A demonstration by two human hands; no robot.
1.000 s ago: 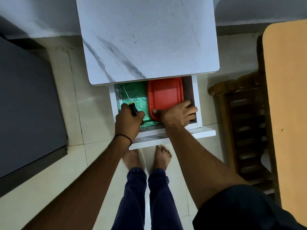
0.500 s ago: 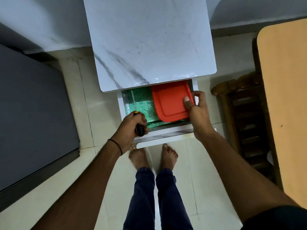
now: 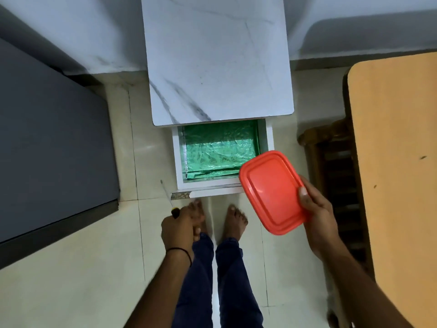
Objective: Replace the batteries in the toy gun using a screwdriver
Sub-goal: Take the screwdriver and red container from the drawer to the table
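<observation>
My left hand (image 3: pixel 177 227) grips a screwdriver (image 3: pixel 170 201) by its black handle, the thin shaft pointing up and left past the drawer's front corner. My right hand (image 3: pixel 315 214) holds a red lidded plastic box (image 3: pixel 272 191) by its right edge, lifted out in front of the drawer's right corner. The open drawer (image 3: pixel 177 162) of a white marble-top side table (image 3: pixel 217 60) shows only its green foil lining (image 3: pixel 220 152). No toy gun or batteries are in view.
A dark grey bed or cabinet (image 3: pixel 47 143) fills the left. An orange-topped table (image 3: pixel 397 150) stands at the right with a wooden chair (image 3: pixel 331 157) beside it. My bare feet (image 3: pixel 234 218) stand on the pale tiled floor just before the drawer.
My right hand lifted the red box out of the drawer and toward me. My left hand drew the screwdriver out and down to the left of the drawer front.
</observation>
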